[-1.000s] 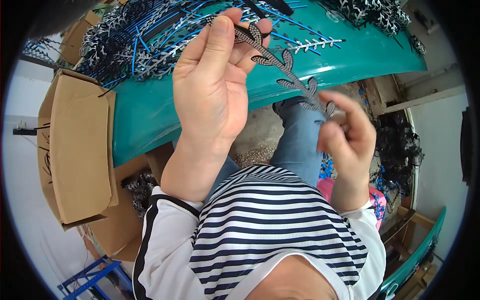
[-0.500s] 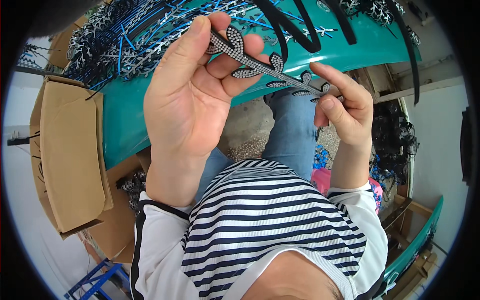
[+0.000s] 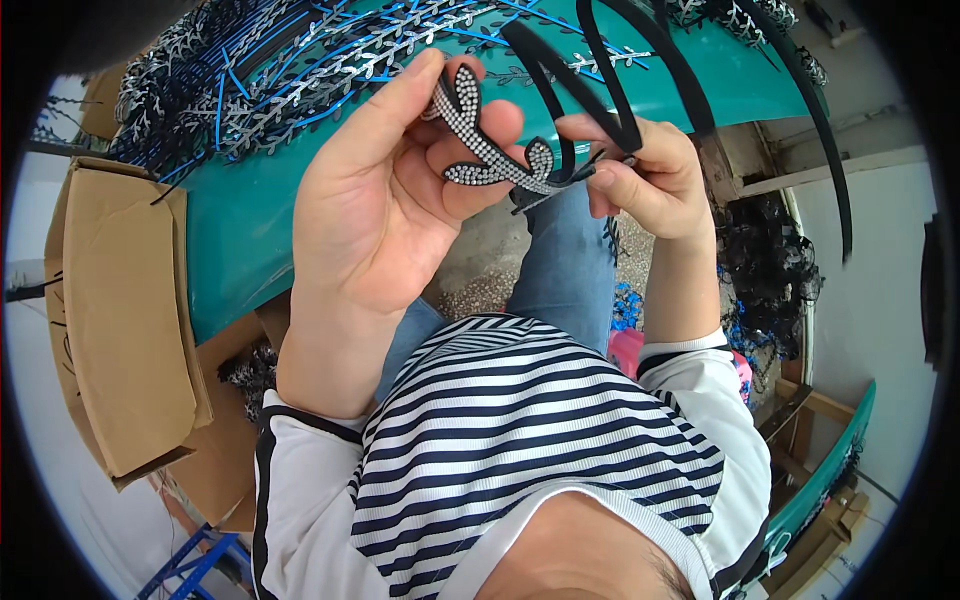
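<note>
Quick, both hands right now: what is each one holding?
Left hand: closed on the rhinestone leaf trim.
Right hand: pinching the black headbands where they meet the trim's end.

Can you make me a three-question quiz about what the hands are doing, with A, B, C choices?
1. Where is the brown cardboard box?
A. left of the teal table
B. on the lap
C. right of the table

2. What colour is the shirt?
A. plain red
B. navy and white stripes
C. green

3. How is the silvery leaf-shaped rhinestone strip held?
A. lying on the floor
B. by one hand only
C. by the left hand and right hand together

Answers: 1 A, box sits at the table's left edge; 2 B, stripes show; 3 C, both hands pinch it.
</note>
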`<state>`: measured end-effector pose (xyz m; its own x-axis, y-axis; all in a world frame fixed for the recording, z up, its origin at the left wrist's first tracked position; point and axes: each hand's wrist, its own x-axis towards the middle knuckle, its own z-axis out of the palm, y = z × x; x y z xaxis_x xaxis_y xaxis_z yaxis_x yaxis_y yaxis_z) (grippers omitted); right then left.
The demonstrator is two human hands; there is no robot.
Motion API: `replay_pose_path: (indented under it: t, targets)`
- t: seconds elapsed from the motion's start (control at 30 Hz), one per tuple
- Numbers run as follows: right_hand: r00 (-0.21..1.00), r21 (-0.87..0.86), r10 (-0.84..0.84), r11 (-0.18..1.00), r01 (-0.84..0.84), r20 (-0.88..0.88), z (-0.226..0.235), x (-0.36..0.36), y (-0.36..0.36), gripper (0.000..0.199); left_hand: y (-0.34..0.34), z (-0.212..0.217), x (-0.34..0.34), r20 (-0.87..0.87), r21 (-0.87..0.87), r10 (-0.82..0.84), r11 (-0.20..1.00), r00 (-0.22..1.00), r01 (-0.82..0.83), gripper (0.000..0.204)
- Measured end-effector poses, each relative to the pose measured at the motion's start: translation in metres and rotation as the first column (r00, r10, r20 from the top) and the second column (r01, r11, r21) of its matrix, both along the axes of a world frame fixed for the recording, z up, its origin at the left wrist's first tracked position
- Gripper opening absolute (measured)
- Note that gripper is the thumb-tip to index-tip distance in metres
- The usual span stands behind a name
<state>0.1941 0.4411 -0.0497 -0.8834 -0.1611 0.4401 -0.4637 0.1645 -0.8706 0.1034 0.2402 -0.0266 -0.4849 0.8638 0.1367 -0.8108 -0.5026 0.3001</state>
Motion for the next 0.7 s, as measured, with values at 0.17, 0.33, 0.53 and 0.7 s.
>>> replay_pose_path:
  t: [0.17,0.33,0.53,0.7]
  targets:
    - [0.99,-0.193,-0.141,0.972,0.134,-0.021,-0.011,-0.004,-0.018,0.018,0.019,0.005,0.01,0.038,-0.07,0.109,0.992,0.993,-0.106,0.044]
    - [0.975,-0.336,-0.191,0.916,0.218,0.112,-0.009,-0.004,-0.02,0.016,0.038,-0.002,0.028,-0.205,-0.299,0.377,0.854,0.903,-0.425,0.063]
    - [0.972,-0.409,-0.175,0.885,0.224,0.156,-0.009,0.002,-0.02,0.017,0.024,-0.023,0.006,-0.248,-0.395,0.279,0.845,0.928,-0.36,0.066]
    - [0.972,-0.432,-0.119,0.88,0.198,0.203,-0.002,0.013,-0.02,0.016,0.008,-0.046,-0.015,-0.467,-0.585,0.269,0.62,0.842,-0.523,0.061]
